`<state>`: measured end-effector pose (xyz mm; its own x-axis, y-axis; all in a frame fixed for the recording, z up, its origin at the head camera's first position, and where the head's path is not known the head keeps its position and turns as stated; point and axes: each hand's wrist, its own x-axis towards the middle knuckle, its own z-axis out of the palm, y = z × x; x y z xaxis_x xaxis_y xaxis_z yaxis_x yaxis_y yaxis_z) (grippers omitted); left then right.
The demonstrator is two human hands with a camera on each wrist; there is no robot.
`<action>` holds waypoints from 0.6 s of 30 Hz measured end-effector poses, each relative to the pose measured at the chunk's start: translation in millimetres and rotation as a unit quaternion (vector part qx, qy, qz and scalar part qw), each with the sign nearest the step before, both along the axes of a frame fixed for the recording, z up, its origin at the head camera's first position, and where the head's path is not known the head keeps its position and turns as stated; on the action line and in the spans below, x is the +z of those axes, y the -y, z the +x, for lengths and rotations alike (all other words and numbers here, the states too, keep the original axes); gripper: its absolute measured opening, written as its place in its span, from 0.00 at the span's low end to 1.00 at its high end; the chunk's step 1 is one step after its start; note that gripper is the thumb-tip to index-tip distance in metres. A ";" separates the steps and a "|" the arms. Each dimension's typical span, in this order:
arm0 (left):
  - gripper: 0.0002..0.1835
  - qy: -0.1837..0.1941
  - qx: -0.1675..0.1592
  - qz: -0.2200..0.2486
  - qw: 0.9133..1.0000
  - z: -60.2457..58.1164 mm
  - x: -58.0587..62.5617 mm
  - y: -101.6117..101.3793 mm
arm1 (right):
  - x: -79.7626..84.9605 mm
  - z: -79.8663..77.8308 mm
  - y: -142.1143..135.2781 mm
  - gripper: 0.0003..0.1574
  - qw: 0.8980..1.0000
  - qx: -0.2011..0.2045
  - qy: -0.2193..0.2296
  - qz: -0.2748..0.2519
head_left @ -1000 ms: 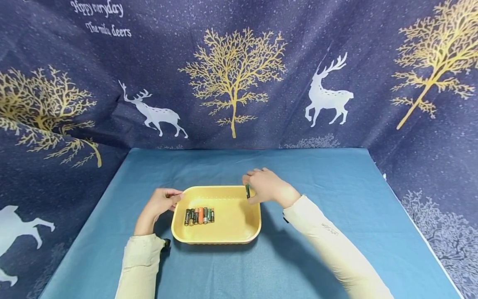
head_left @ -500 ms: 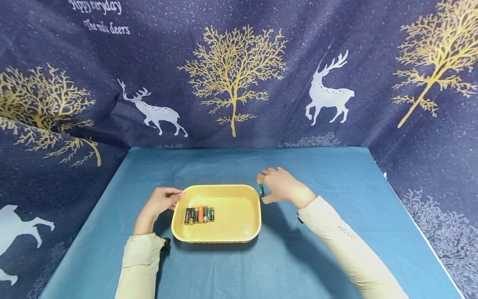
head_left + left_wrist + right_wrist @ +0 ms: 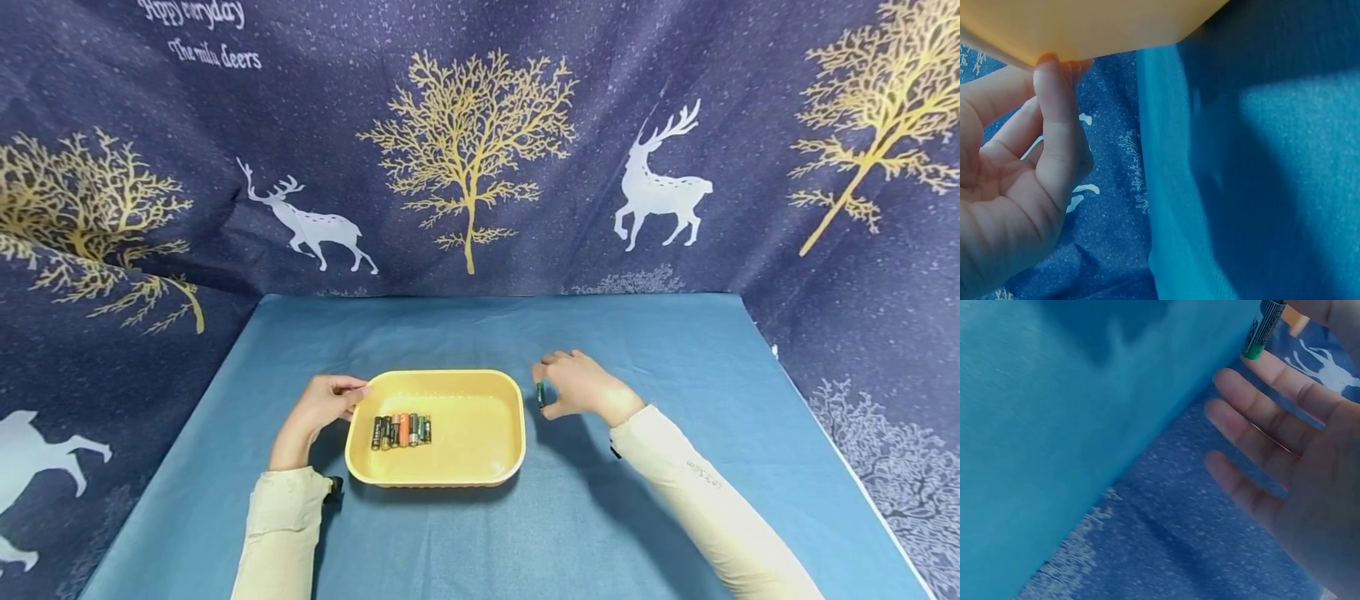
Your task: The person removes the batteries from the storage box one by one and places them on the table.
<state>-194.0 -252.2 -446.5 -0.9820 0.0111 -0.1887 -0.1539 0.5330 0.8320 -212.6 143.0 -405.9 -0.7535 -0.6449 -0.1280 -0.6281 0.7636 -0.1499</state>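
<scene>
My left hand (image 3: 321, 407) pinches the left rim of a yellow plastic basin (image 3: 480, 477); in the left wrist view the thumb and fingertips grip the edge of that basin (image 3: 1116, 25). Inside it, toward the left, several batteries (image 3: 403, 430) lie side by side in a row, black, orange and green. To the right of the basin, apart from it, my right hand (image 3: 583, 387) holds a green and black battery (image 3: 540, 394) by its ends between thumb and index finger. The right wrist view shows the same battery (image 3: 1263, 328) at the index fingertip, the other fingers spread.
A blue cloth (image 3: 465, 542) covers the table under the basin. Behind and at the sides hangs a dark blue curtain (image 3: 525, 242) printed with deer and trees.
My right hand has moved right with the green and black battery, from over the basin's right rim to outside it, then slightly lower. The left hand and basin have stayed put.
</scene>
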 end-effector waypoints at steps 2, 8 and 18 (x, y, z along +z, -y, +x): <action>0.16 0.000 -0.001 0.000 1.000 0.3 0.2 0.2 | -8.5 -1.5 -1.9 0.32 1.000 -0.005 0.006 0.010; 0.15 0.001 -0.001 0.002 1.000 0.4 1.2 0.0 | -29.3 -3.4 -6.3 0.30 0.999 -0.011 0.006 0.031; 0.16 0.000 0.001 0.002 1.000 1.0 1.4 -0.5 | -42.8 -3.6 -5.9 0.29 1.000 -0.011 0.006 0.029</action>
